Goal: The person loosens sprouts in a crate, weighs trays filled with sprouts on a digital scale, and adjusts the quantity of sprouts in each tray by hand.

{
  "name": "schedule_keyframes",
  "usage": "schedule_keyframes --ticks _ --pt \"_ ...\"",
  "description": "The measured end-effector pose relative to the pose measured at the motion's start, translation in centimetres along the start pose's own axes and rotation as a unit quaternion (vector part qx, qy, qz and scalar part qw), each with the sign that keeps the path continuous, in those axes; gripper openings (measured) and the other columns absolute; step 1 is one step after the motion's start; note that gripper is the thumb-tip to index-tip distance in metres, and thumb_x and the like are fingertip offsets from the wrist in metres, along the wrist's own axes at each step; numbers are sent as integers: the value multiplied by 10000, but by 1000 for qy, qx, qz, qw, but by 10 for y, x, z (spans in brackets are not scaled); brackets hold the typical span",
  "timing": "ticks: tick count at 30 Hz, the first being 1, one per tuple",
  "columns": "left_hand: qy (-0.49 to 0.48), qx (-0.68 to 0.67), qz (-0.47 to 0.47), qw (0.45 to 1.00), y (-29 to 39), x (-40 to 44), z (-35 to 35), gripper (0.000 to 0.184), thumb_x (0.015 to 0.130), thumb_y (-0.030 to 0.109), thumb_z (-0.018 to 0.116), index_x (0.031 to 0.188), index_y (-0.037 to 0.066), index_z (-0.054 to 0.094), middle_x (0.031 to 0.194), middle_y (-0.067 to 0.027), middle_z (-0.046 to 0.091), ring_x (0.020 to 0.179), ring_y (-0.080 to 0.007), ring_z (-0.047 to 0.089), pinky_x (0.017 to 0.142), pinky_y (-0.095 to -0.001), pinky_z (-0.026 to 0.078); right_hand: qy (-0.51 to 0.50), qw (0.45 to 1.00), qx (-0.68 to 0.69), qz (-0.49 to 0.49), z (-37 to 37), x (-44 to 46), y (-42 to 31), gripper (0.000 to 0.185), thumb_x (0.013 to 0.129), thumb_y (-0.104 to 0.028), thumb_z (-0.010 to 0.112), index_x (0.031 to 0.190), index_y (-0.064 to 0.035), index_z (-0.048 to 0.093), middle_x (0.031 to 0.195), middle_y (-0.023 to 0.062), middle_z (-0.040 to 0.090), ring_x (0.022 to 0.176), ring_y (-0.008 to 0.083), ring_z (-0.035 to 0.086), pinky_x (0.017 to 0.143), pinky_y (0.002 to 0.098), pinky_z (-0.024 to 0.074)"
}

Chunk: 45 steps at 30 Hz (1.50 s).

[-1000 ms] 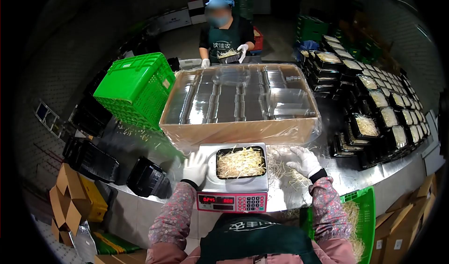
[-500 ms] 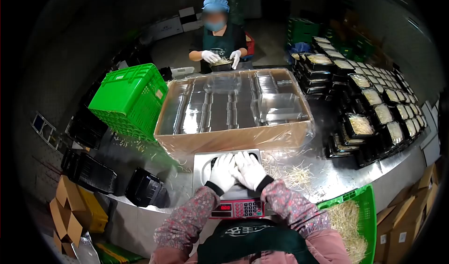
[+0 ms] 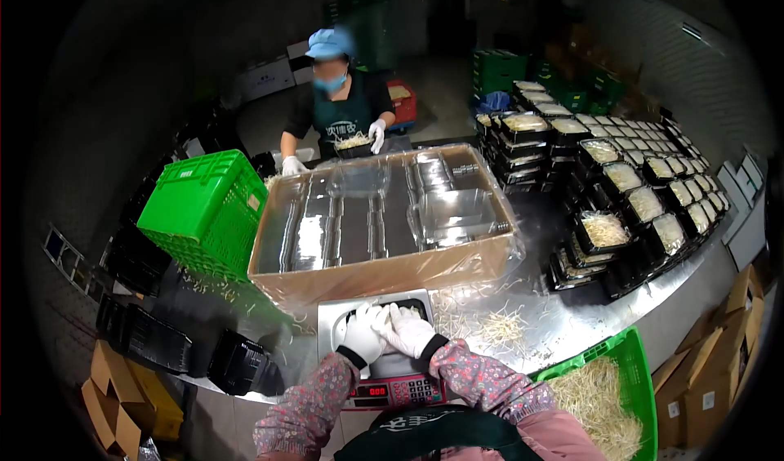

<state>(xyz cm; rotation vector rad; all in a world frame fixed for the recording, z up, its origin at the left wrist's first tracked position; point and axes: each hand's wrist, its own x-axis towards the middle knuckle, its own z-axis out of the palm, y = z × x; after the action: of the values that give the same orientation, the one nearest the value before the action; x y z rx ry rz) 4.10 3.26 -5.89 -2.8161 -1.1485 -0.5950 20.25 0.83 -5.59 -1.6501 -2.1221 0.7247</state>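
Note:
My left hand, in a white glove, is over a black plastic tray on a weighing scale. Beside it, also gloved, my right hand lies over the same tray. The fingers of both hands are bent and drawn together, meeting near the tray's middle. Whatever they grip is hidden under the gloves, as is most of the tray. The scale's red display reads 0.00. Loose bean sprouts lie to the right of the scale.
A carton of clear plastic lids stands beyond the scale. Left are a green crate and black trays; right, stacked sprout packs. A green crate of sprouts is lower right. Opposite, a person holds a filled tray.
My fingers, stretched over the tray before, are now bent and bunched together. The view has shifted. The person opposite has taken one hand off their tray and lowered it to the table.

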Motion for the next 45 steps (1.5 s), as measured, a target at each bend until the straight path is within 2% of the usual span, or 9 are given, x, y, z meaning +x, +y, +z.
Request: schedule_keyframes --ticks 7,13,20,32,33,37,39,41,45 --pt "-14 -20 2 1000 26 12 -47 407 865 292 621 1153 7 583 1111 -160 629 1012 -328 588 876 -438 475 42 997 45 -47 -126 -14 -1 645 912 -511 531 1340 -29 505 1261 216 590 1189 350 550 1027 418 415" --pt "-59 -120 15 991 20 23 -13 303 910 227 562 1131 29 622 1086 -156 621 1010 -331 564 892 -437 439 328 919 -217 -11 -175 41 102 613 774 -326 725 1309 -118 511 1258 114 567 1166 321 499 951 451 442" --pt "-53 -120 28 991 5 22 14 310 914 248 539 1148 62 623 1088 -128 617 1028 -310 554 896 -434 436 214 941 -247 -83 -190 71 151 115 800 -202 666 880 -150 730 879 46 634 906 251 595 773 394 499" --pt "59 -44 110 991 28 12 -42 416 888 297 624 1239 75 606 1182 -151 630 1098 -315 583 991 -421 427 434 849 -199 -226 -215 46 86 151 773 -135 659 913 -130 602 903 31 598 854 248 569 737 388 474" --pt "28 -131 -3 991 33 12 -53 414 869 303 654 1208 67 627 1177 -166 636 1106 -321 592 996 -432 448 432 850 -181 -241 -215 36 71 175 759 -127 675 918 -127 602 922 40 608 871 253 574 743 389 481" --pt "243 -458 -133 845 8 19 -55 463 924 335 609 1299 70 550 1140 -140 647 1008 -291 635 883 -399 542 367 857 -157 -326 -209 2 18 268 736 -73 691 993 -83 613 959 66 617 894 270 597 769 393 487" --pt "216 -807 -258 485 9 39 -105 505 950 267 580 1378 47 426 1083 -110 641 906 -242 647 737 -362 583 332 852 -173 -366 -196 -7 -7 283 745 -84 674 1011 -63 582 982 75 609 936 265 581 809 395 469" --pt "154 -807 -307 480 8 52 -145 530 955 185 568 1399 12 337 1040 -108 624 794 -202 640 595 -316 576 278 850 -182 -409 -184 -14 -29 318 730 -86 661 1036 -46 589 1010 70 607 984 255 579 854 378 456" --pt "239 -680 -248 648 -13 47 -142 414 905 68 602 1277 -37 455 903 -92 652 688 -154 638 569 -251 547 235 846 -150 -455 -180 -19 -51 259 742 -146 687 991 -95 637 1187 82 592 1162 289 532 1028 484 365"
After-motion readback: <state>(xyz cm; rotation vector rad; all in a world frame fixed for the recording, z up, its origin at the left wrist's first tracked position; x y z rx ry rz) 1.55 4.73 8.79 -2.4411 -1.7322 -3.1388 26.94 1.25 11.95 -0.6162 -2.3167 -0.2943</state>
